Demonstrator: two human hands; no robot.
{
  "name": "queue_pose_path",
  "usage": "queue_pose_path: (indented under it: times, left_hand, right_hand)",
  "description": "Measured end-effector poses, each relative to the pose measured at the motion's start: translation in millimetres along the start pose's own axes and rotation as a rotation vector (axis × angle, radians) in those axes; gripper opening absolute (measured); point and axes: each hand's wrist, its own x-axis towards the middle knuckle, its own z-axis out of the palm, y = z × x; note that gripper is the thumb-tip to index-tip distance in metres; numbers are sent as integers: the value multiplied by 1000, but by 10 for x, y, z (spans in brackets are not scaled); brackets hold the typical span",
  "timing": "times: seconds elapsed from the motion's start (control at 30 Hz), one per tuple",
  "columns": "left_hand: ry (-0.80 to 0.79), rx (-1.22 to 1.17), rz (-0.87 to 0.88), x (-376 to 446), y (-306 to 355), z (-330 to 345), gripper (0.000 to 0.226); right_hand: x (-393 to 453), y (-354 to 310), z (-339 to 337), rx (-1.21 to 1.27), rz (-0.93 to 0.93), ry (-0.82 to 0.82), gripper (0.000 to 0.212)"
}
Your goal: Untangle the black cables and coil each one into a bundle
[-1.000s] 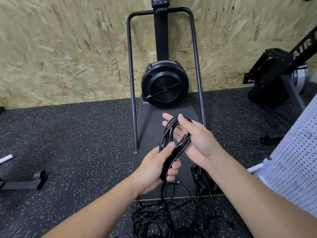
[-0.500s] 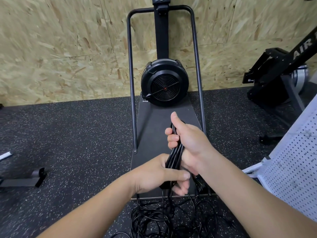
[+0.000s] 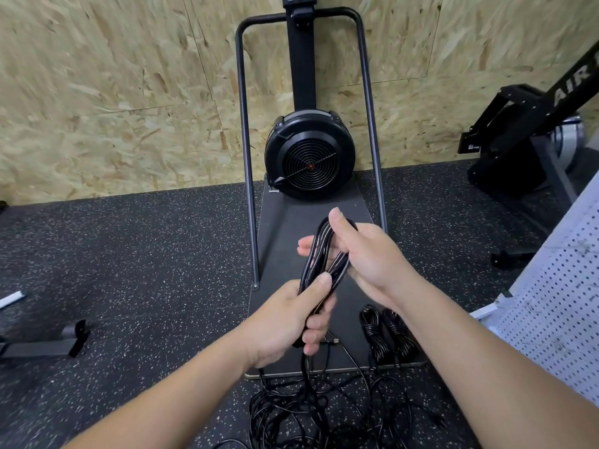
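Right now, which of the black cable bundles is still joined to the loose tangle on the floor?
The long black looped coil gripped by both the left hand and right hand; its tail drops into the tangle. The two finished bundles lie apart on the dark platform.

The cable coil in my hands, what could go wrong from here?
The coil is pinched only at two spots, by the left hand and right hand, so loops might slip and spring apart. Its tail drops into the tangled pile on the floor and could snag or drag other cables along.
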Motion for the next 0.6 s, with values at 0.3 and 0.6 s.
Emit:
queue_pose_path:
  times: [0.3, 0.6]
  left_hand:
    - [368, -15, 128, 188, -75, -165, 43]
    - [569, -207, 162, 278, -42, -620, 42]
  right_hand:
    - [-3, 353, -149, -57, 215, -164, 54]
    - [-171, 566, -20, -807, 297, -549, 12]
